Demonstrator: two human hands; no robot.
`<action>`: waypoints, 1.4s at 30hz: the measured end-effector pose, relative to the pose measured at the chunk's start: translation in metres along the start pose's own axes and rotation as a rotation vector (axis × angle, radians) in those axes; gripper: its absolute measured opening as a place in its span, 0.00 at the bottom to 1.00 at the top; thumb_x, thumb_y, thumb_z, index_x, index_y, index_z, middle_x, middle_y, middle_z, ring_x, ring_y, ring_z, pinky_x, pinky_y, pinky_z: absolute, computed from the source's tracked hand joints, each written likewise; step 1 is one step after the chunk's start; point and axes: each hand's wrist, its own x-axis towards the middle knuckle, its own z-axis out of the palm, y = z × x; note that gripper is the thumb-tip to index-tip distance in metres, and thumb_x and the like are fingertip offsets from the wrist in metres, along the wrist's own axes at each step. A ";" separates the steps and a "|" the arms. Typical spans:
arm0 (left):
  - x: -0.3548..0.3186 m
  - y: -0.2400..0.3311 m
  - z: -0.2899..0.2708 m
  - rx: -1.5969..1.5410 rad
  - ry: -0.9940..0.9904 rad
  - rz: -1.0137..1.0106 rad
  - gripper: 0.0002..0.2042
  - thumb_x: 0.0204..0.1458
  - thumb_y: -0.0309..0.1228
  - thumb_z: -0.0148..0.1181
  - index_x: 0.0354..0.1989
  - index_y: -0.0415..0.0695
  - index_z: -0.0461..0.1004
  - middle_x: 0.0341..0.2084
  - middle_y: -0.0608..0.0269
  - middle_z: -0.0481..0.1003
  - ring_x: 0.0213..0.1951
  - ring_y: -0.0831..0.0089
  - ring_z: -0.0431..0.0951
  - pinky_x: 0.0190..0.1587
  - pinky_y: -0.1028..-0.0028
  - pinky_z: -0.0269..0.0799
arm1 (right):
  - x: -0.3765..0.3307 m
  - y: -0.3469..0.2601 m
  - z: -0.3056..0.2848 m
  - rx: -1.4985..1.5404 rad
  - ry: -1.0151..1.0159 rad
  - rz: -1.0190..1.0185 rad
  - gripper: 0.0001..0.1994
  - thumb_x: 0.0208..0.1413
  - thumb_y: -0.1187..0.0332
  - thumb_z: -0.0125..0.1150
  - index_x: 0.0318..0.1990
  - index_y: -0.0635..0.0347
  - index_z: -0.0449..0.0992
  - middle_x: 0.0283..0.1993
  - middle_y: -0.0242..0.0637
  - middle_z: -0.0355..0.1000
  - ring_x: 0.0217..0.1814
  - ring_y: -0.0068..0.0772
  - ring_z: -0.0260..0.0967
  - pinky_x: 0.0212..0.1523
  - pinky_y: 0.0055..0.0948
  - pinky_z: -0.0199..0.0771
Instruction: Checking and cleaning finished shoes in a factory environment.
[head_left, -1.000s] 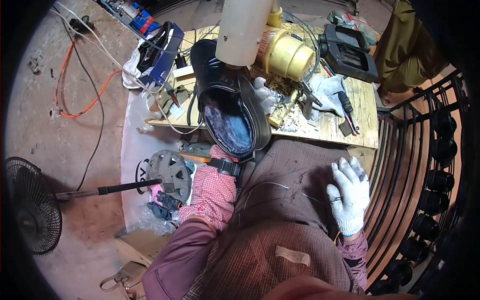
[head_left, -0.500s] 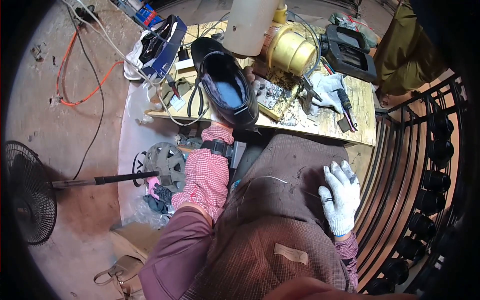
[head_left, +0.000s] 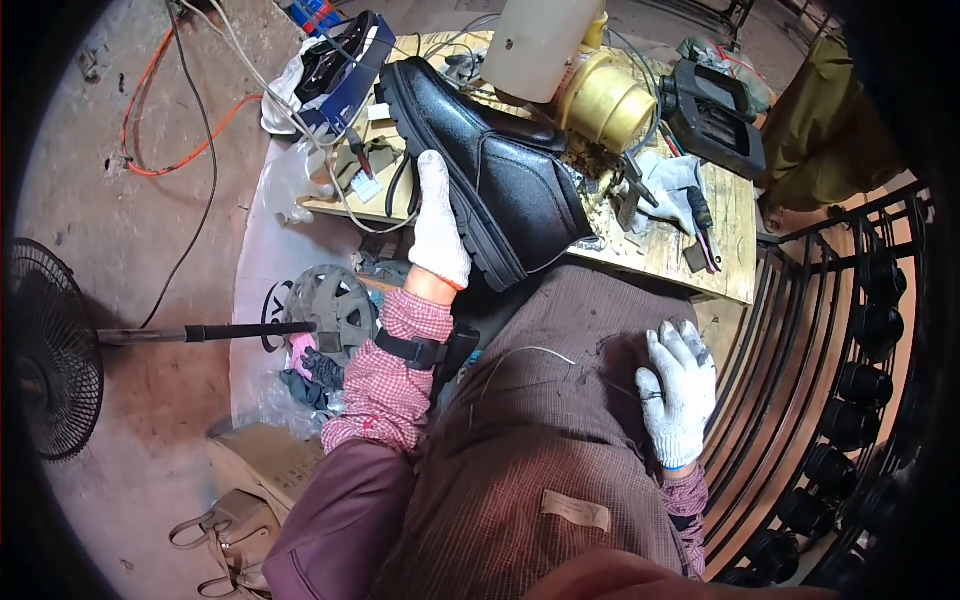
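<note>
A black leather shoe (head_left: 500, 165) with a thick ridged sole is in my left hand (head_left: 437, 230), which wears a white glove. It is tilted on its side over the near edge of the wooden table, its sole facing my left. My thumb lies along the sole's edge; the other fingers are hidden behind the shoe. My right hand (head_left: 680, 395), in a white glove with darkened fingertips, lies flat and open on the brown apron (head_left: 590, 400) over my lap. A pale thread (head_left: 535, 350) lies on the apron, apart from both hands.
Behind the shoe stand a yellow machine part (head_left: 610, 100) and a whitish cylinder (head_left: 535, 50). Pliers, a white cloth (head_left: 665, 190) and a black-handled tool (head_left: 700, 215) lie on the wooden table (head_left: 690, 265). A fan (head_left: 55, 350) stands left; a black metal rack (head_left: 800, 330) stands right.
My left hand has turned the shoe from its opening facing up onto its side, so the sole edge and outer side show. My right hand has stayed on the apron.
</note>
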 end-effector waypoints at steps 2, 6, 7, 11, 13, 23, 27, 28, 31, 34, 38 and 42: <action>0.008 0.005 0.000 0.004 0.020 0.060 0.37 0.66 0.57 0.50 0.76 0.47 0.53 0.71 0.62 0.61 0.69 0.65 0.63 0.70 0.62 0.62 | -0.008 0.005 0.003 0.004 -0.001 0.027 0.18 0.57 0.63 0.66 0.54 0.56 0.82 0.58 0.42 0.77 0.65 0.54 0.69 0.65 0.47 0.67; 0.020 0.021 0.028 0.215 0.180 0.292 0.55 0.59 0.55 0.62 0.79 0.46 0.27 0.78 0.52 0.44 0.75 0.57 0.50 0.75 0.60 0.47 | -0.023 0.016 0.007 0.003 -0.004 0.066 0.18 0.58 0.62 0.66 0.54 0.56 0.82 0.58 0.42 0.77 0.65 0.54 0.70 0.65 0.47 0.68; 0.035 0.025 0.026 0.245 0.218 0.371 0.55 0.59 0.56 0.62 0.79 0.46 0.27 0.78 0.49 0.43 0.75 0.55 0.49 0.75 0.59 0.48 | -0.022 0.017 0.008 0.005 -0.009 0.059 0.18 0.58 0.62 0.65 0.54 0.56 0.82 0.57 0.42 0.77 0.65 0.54 0.70 0.65 0.47 0.68; 0.043 0.037 0.055 0.374 0.317 0.439 0.55 0.58 0.57 0.62 0.79 0.44 0.28 0.76 0.41 0.45 0.75 0.52 0.53 0.74 0.57 0.50 | -0.002 0.012 0.005 -0.006 -0.002 0.038 0.18 0.57 0.62 0.66 0.54 0.56 0.81 0.57 0.42 0.77 0.65 0.53 0.70 0.64 0.47 0.68; 0.044 0.038 0.055 0.349 0.284 0.461 0.56 0.58 0.57 0.62 0.79 0.43 0.28 0.76 0.40 0.47 0.74 0.50 0.54 0.74 0.58 0.51 | 0.013 0.007 0.007 0.010 0.021 -0.054 0.19 0.56 0.64 0.67 0.55 0.56 0.81 0.57 0.41 0.77 0.65 0.52 0.70 0.63 0.46 0.69; -0.011 0.007 0.034 0.112 0.243 0.288 0.56 0.57 0.56 0.64 0.79 0.44 0.29 0.76 0.47 0.48 0.73 0.55 0.55 0.73 0.60 0.54 | 0.164 -0.063 0.027 0.134 0.249 -0.653 0.27 0.57 0.67 0.59 0.66 0.51 0.72 0.59 0.43 0.75 0.61 0.50 0.72 0.60 0.42 0.71; -0.027 0.000 0.026 0.312 0.302 0.316 0.57 0.56 0.56 0.66 0.79 0.38 0.31 0.76 0.45 0.47 0.74 0.59 0.53 0.75 0.65 0.47 | 0.155 -0.065 0.047 0.018 0.121 -0.812 0.21 0.53 0.65 0.57 0.56 0.51 0.76 0.47 0.38 0.76 0.46 0.41 0.74 0.49 0.37 0.73; -0.031 0.011 0.029 0.423 0.352 0.351 0.56 0.56 0.56 0.66 0.79 0.39 0.33 0.77 0.45 0.46 0.75 0.58 0.51 0.75 0.65 0.46 | 0.139 -0.065 0.039 -0.031 -0.012 -0.759 0.16 0.49 0.65 0.59 0.47 0.52 0.78 0.39 0.38 0.76 0.42 0.42 0.75 0.42 0.38 0.75; -0.002 0.018 0.029 0.493 0.487 0.355 0.57 0.56 0.56 0.66 0.79 0.40 0.32 0.77 0.45 0.45 0.76 0.56 0.50 0.75 0.63 0.46 | 0.077 -0.018 0.036 0.328 -0.586 -0.540 0.03 0.49 0.68 0.63 0.32 0.50 0.80 0.23 0.41 0.74 0.28 0.48 0.76 0.33 0.45 0.77; 0.016 0.028 0.043 0.395 0.381 0.434 0.57 0.56 0.57 0.65 0.79 0.41 0.31 0.77 0.43 0.44 0.76 0.54 0.49 0.75 0.61 0.47 | 0.036 0.004 0.028 0.335 -0.581 -0.308 0.05 0.52 0.68 0.65 0.36 0.53 0.81 0.33 0.38 0.79 0.38 0.47 0.78 0.41 0.42 0.78; 0.024 0.039 0.054 0.431 0.404 0.436 0.58 0.55 0.59 0.65 0.79 0.40 0.31 0.77 0.41 0.43 0.76 0.51 0.49 0.75 0.60 0.46 | 0.003 0.021 0.026 0.415 -0.312 0.014 0.14 0.53 0.70 0.68 0.48 0.54 0.83 0.42 0.40 0.82 0.43 0.45 0.79 0.48 0.38 0.78; 0.031 0.034 0.057 0.541 0.462 0.448 0.58 0.54 0.61 0.64 0.79 0.40 0.31 0.77 0.39 0.44 0.76 0.48 0.50 0.75 0.59 0.47 | 0.034 0.009 0.019 0.381 -0.075 0.010 0.21 0.54 0.73 0.67 0.57 0.53 0.81 0.47 0.41 0.81 0.46 0.44 0.79 0.51 0.38 0.78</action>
